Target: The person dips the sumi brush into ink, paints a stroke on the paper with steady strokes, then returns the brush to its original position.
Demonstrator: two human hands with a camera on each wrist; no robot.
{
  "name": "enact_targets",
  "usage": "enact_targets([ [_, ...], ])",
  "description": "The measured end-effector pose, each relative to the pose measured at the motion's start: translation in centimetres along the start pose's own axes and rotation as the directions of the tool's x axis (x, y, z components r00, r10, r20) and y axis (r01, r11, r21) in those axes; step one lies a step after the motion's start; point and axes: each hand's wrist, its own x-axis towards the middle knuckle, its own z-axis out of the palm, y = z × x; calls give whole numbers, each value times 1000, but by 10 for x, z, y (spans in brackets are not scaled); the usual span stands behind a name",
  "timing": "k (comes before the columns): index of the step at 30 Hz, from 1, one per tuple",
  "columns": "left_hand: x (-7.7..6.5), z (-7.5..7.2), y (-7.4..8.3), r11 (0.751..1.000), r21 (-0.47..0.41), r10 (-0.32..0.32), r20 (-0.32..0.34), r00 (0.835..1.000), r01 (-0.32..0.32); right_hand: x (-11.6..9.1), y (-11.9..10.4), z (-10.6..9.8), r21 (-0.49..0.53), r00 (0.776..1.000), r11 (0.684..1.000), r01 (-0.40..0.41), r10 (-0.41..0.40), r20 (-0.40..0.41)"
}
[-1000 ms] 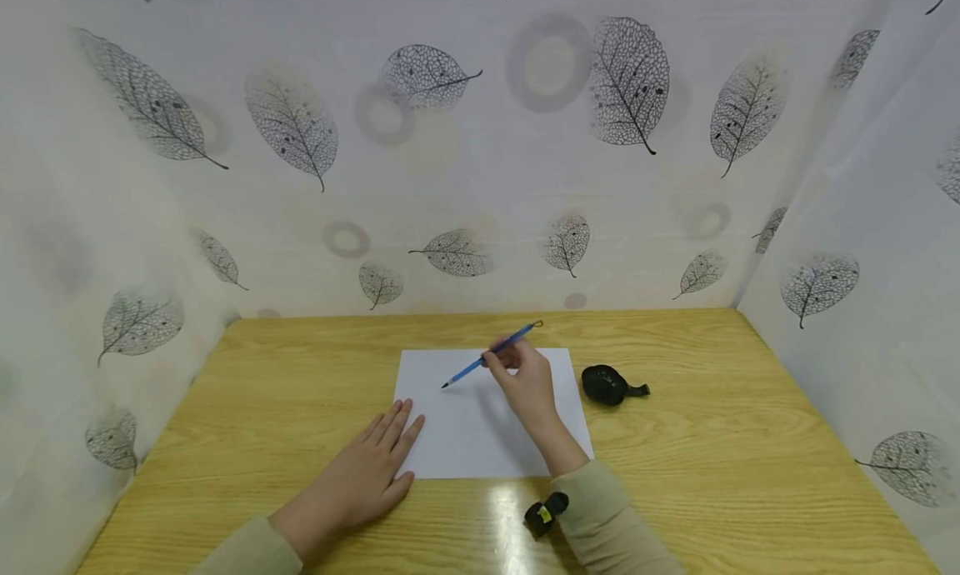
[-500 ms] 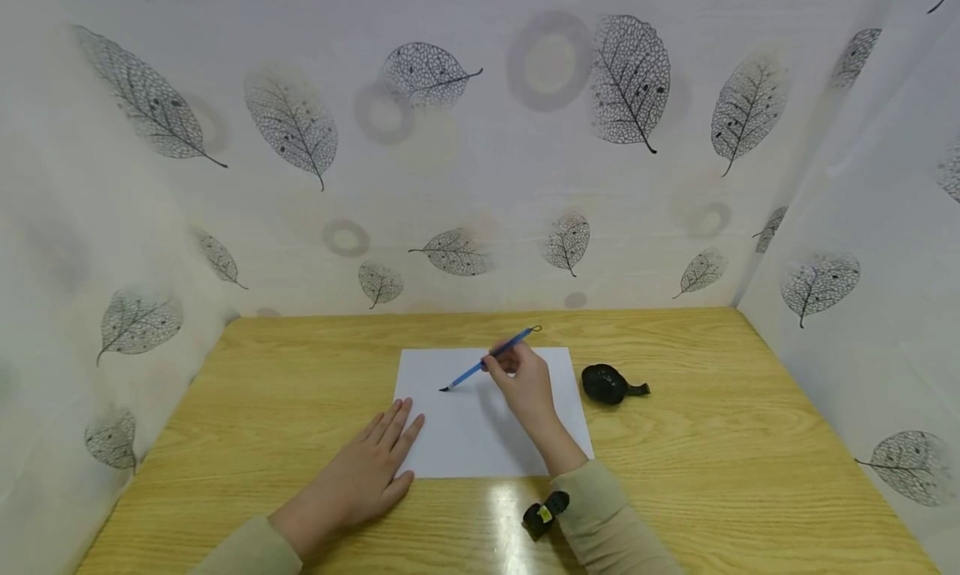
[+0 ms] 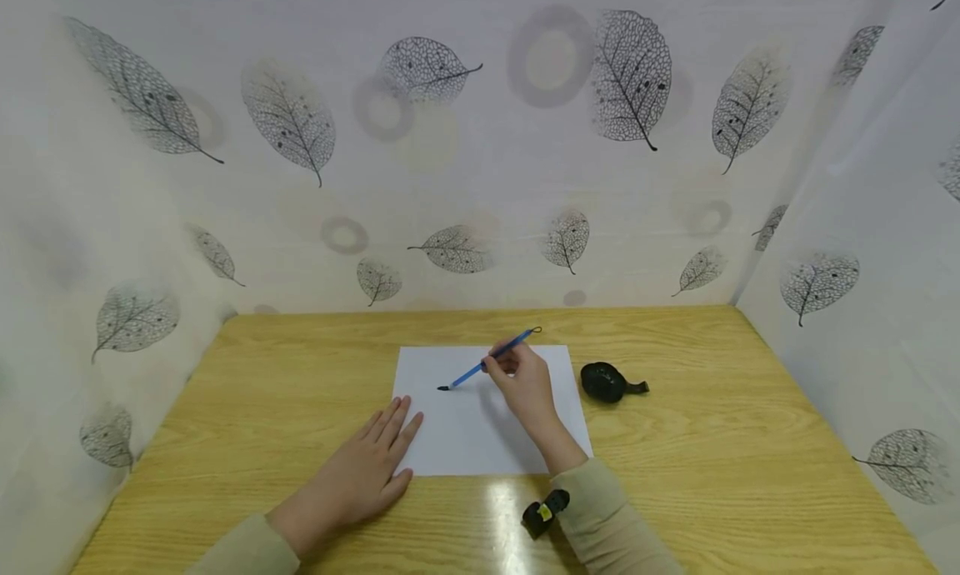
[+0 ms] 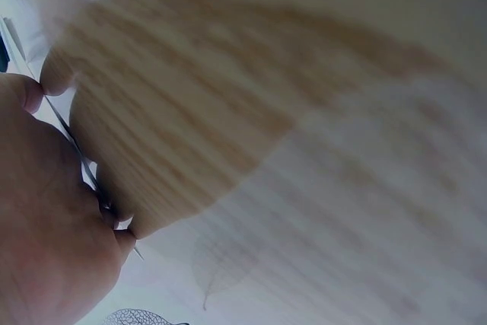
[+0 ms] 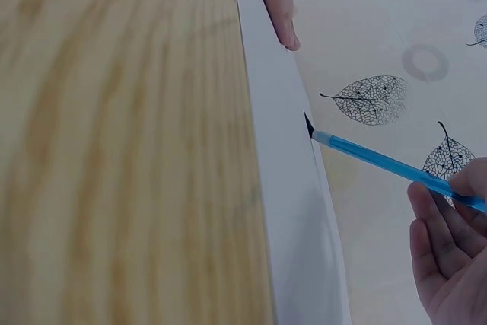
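A sheet of white paper (image 3: 480, 450) lies on the table, and my left hand (image 3: 367, 467) rests over its left edge with fingers straight and spread. In the left wrist view my left hand (image 4: 53, 218) lies along the paper's thin edge. My right hand (image 3: 527, 387) pinches a blue paintbrush (image 3: 468, 375) above the sheet between thumb and fingers. The brush slants, its looped end up to the right and its dark bristles bent against the upper left of the paper. The right wrist view shows the dark brush tip (image 5: 309, 125) at the sheet.
A small black dish with a short handle (image 3: 603, 382) stands on the table right of the paper. A black strap-like device (image 3: 542, 515) sits by the right cuff. Leaf-patterned cloth (image 3: 480, 167) walls the back and sides of the wooden table (image 3: 712, 475).
The brush has come down slightly, and its tip has gone from a fine point to bent bristles pressed toward the left. The left hand stays in place on the paper.
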Motion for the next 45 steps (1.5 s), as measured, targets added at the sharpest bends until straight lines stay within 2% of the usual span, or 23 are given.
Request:
enact_targets([
  [20, 0, 6, -3, 1000, 1, 2, -33, 999, -2, 1, -2, -1, -19, 1000, 1000, 8, -9, -8],
  [36, 0, 6, -2, 1000, 15, 16, -56, 998, -15, 0, -5, -5, -83, 999, 996, 39, -40, -18],
  [45, 0, -2, 1, 1000, 6, 2, -10, 1000, -1, 1, -4, -8, -99, 998, 994, 54, -58, -30],
])
